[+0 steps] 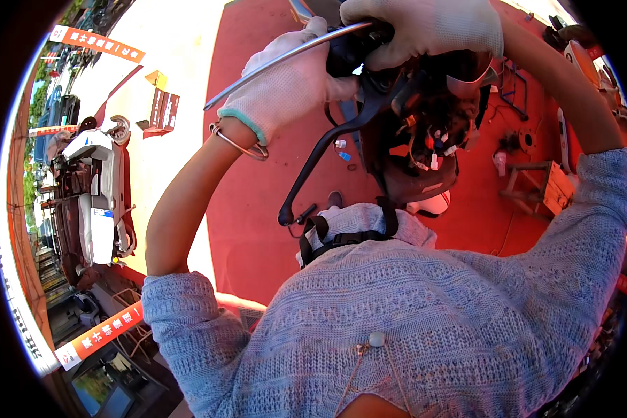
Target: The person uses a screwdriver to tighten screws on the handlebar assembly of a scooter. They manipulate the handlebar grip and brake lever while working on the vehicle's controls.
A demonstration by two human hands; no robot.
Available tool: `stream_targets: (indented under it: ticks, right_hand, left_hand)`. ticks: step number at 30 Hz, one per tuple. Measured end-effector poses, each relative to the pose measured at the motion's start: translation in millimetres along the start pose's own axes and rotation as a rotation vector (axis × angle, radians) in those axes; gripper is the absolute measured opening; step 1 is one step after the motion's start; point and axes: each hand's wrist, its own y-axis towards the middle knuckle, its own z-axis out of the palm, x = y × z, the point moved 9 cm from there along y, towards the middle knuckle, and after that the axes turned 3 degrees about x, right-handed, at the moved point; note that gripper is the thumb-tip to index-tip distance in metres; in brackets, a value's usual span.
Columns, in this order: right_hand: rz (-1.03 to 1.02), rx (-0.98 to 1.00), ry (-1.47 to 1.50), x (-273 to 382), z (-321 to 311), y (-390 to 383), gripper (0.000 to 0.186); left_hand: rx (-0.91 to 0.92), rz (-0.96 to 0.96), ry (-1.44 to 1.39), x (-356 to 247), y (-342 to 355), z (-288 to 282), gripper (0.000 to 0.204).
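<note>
The left hand (279, 83), in a white knit glove with teal cuff, is half curled beside a black handlebar assembly (345, 52); its grip is unclear. The white-gloved right hand (432, 29) bends over the assembly, hold partly hidden. A slim silver metal rod (285, 58) crosses before the left glove, above a curved black lever (331, 136).

Right hand (435, 28) partly off-frame

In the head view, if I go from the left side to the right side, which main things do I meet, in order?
Parked white scooter → opened cardboard box → left gloved hand → right gloved hand → small wooden stool.
</note>
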Motion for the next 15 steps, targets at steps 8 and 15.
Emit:
stream_targets:
  ticks: [8,15]
  right_hand:
    - [0.185,-0.079,0.063,21,-14,-21,0.038]
    - [0.439,-0.497,0.701,-21,1,-78,0.021]
  left_hand:
    - [-0.047,0.052,0.198,0,4,2,0.062]
    - [0.072,-0.096,0.008,-8,-6,-12,0.065]
